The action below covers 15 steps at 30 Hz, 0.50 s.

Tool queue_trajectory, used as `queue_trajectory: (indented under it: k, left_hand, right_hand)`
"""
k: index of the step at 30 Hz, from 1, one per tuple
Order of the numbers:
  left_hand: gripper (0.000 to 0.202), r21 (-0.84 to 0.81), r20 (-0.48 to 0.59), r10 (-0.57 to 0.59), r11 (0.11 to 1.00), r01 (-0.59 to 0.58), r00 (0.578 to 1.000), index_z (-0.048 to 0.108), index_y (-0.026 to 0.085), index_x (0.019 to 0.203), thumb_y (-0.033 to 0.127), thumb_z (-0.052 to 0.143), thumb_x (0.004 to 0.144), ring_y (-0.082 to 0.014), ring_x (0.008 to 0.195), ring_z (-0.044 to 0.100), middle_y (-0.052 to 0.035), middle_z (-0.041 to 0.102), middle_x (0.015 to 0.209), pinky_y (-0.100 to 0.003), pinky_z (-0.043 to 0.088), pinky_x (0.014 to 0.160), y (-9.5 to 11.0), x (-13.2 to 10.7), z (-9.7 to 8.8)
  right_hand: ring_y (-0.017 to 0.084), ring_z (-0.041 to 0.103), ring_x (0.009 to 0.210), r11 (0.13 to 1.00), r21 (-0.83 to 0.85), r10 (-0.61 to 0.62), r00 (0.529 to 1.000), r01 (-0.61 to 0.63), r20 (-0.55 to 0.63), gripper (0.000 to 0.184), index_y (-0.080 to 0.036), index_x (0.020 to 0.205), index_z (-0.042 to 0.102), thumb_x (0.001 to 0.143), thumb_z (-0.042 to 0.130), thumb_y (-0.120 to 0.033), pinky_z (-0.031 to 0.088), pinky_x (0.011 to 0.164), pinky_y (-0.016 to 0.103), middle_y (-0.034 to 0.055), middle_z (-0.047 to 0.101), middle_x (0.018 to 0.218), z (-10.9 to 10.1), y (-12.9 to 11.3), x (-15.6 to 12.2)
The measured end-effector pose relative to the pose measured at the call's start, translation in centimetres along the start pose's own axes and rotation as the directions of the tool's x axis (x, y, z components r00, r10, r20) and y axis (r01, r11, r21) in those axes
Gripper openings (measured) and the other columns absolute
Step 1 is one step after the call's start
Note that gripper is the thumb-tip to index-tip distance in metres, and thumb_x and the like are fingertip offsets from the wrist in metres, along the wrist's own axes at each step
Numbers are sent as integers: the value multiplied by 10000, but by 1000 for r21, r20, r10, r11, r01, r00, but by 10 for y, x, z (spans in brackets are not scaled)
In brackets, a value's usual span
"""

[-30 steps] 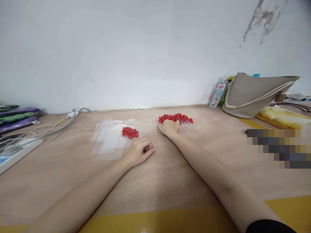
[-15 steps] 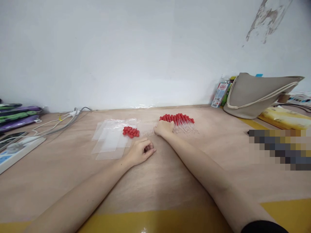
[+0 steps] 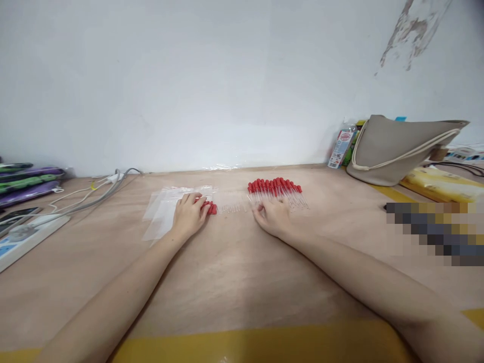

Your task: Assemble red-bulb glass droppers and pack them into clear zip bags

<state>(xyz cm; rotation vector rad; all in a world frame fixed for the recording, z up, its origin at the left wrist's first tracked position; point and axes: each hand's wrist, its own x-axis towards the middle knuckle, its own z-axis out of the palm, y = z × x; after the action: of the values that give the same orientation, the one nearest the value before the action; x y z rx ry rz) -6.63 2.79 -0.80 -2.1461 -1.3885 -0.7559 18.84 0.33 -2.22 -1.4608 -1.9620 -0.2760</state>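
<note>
My left hand (image 3: 189, 214) reaches over a small pile of red rubber bulbs (image 3: 212, 208), its fingers apart and bent down onto them. Part of the pile is hidden under the fingers. On the right, my right hand (image 3: 275, 217) rests at the lower ends of a row of droppers (image 3: 275, 186), thin clear tubes with red bulbs on top. Its fingers are loosely curled, thumb and forefinger slightly apart, and I see nothing between them. Between the hands lie several loose clear tubes (image 3: 230, 208). Under and beside my left hand are clear plastic bags (image 3: 161, 217).
At the left are a power strip (image 3: 34, 239), cables (image 3: 102, 186) and purple-green packages (image 3: 30, 179). A grey bag (image 3: 397, 151), a carton (image 3: 342, 146) and a yellow pack (image 3: 442, 184) stand at the right. The wall (image 3: 227, 85) closes off the table's back.
My left hand has moved left and away from me onto the pile of red bulbs. My right hand has drawn back toward me and right, uncovering the left end of the dropper row.
</note>
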Motion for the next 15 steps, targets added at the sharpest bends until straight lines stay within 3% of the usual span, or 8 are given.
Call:
queue_trajectory:
  k: [4,9,15]
  left_hand:
    - [244,19,87,30,999,-32,996,654,208,843,295,426,849,-245,949,485,-66,583,987,-369,369,774,-6,1,6]
    - [285,65,149,86,993,-96,985,641,203,816,276,373,880,-233,863,522,-56,619,857,-358,373,736,-4,3,7]
    - [274,91,40,81,992,-85,996,598,157,853,240,340,894,-230,871,529,-81,621,849,-401,329,859,2,5,1]
  right_hand:
    - [102,475,509,991,0,-131,986,132,-107,245,-160,632,532,783,459,-338,213,690,293,-9,572,535,-21,22,-31]
    - [95,470,487,992,-27,-128,984,126,-123,242,-162,621,531,780,469,-334,216,682,290,-23,545,496,-34,37,-43]
    - [103,477,498,994,10,-110,990,111,-82,220,-162,645,523,791,463,-314,244,677,292,-19,539,513,-31,36,-40]
